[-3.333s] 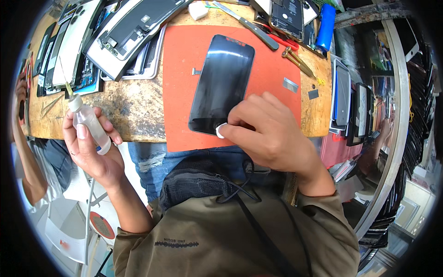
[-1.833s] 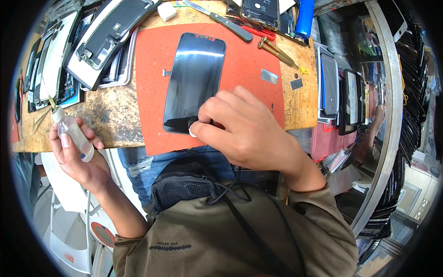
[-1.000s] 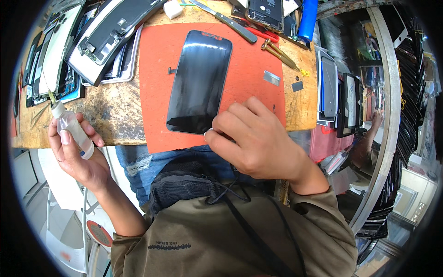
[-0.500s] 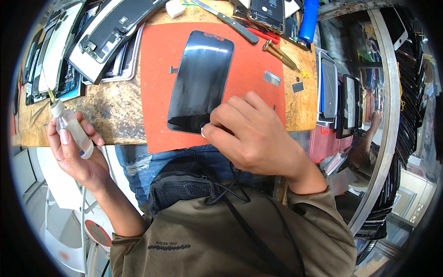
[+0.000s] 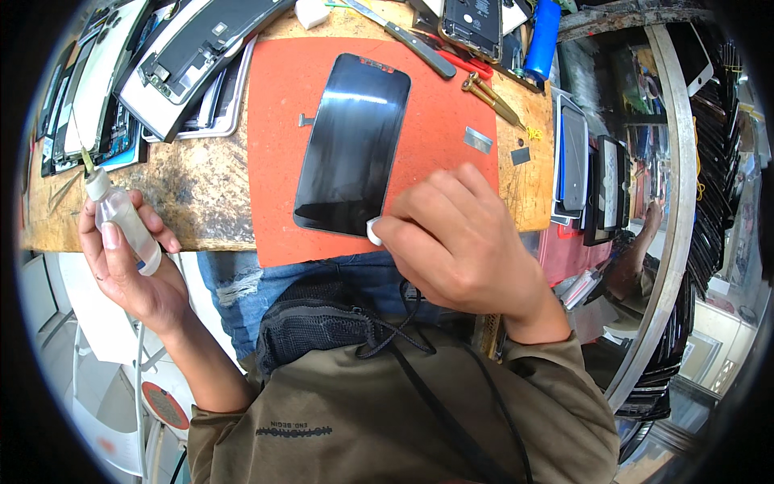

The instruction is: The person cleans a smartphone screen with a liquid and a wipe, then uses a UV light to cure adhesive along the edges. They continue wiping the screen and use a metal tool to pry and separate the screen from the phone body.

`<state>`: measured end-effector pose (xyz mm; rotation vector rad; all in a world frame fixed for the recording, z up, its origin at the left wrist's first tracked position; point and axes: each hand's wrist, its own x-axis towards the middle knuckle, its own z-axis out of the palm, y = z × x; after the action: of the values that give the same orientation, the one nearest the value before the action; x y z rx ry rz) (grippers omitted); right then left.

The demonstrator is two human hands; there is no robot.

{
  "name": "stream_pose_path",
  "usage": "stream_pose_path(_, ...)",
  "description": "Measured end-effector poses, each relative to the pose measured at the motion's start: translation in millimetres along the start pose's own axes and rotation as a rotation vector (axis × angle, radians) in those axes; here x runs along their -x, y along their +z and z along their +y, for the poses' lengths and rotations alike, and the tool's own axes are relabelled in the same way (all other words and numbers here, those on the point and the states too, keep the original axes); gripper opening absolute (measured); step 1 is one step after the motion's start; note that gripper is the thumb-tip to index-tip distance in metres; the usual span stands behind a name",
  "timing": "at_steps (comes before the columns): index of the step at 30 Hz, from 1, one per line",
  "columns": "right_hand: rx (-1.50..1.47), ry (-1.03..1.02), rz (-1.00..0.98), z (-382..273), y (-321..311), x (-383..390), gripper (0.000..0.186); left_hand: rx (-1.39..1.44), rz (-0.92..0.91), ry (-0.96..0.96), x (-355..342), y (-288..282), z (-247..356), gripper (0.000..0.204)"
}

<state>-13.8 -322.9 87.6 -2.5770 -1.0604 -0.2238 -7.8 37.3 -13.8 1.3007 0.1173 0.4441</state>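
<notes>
Fingers (image 5: 166, 235) of the left hand (image 5: 143, 294) wrap a clear squeeze bottle (image 5: 129, 222), thumb across its front; I have it leaning, white cap and thin needle upward, a small blue mark near its base. Behind it, toward the left end of the worktop (image 5: 193, 189), I see a pale panel (image 5: 90, 97) among stacked phone parts and, next to that, a white-edged shell (image 5: 193, 68) with a dark interior. Low down is a red disc (image 5: 165, 405), its face too blurred for me to read. Dark lettering (image 5: 294, 431) on the olive top (image 5: 363, 403) appears upside down to me.

Farther right, a small flex connector (image 5: 305, 120) pokes from the left side of the black phone screen (image 5: 355, 137), which lies at a slight angle, glossy side up, on the red mat (image 5: 443, 105). Reddish marks along the screen's top edge are too small to read. By its lower right corner, the right hand (image 5: 463, 242) pinches a white pad (image 5: 373, 231); whether pad and glass touch, I can't tell. Beyond are a grey-handled knife (image 5: 423, 50), an opened phone (image 5: 472, 28) with tiny pale print inside, a metal plate (image 5: 478, 139), brass-coloured drivers (image 5: 493, 98) and a blue cylinder (image 5: 542, 40).
</notes>
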Motion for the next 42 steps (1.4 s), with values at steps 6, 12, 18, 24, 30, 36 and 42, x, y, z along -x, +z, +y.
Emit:
stream_pose_path(6,-0.022,-0.041,-0.075,-2.1,11.6,-4.5,0.019,-0.003,0.030,0.019,0.1,8.5,2.0,0.047)
stream_pose_path(12,-0.001,-0.032,-0.148,-5.2,5.5,3.2,0.020,0.006,0.045,0.033,-0.2,9.3,1.3,0.048)
stream_pose_path(18,-0.102,0.053,-0.116,-3.8,-13.3,2.8,0.024,-0.009,0.057,0.029,0.2,10.8,1.8,0.048)
stream_pose_path(24,-0.076,-0.017,0.009,3.5,14.8,-9.2,0.020,0.009,0.045,0.020,-1.5,9.5,1.7,0.048)
stream_pose_path(30,-0.038,-0.027,-0.125,-2.1,2.4,3.0,0.019,0.007,0.055,0.023,0.1,9.3,1.4,0.047)
stream_pose_path(36,-0.064,0.001,-0.040,0.4,-4.4,1.0,0.020,0.002,0.037,0.029,-0.6,10.3,1.3,0.048)
stream_pose_path(42,-0.065,-0.025,-0.081,1.3,11.7,-5.1,0.020,0.002,0.037,0.024,-0.7,10.9,0.7,0.048)
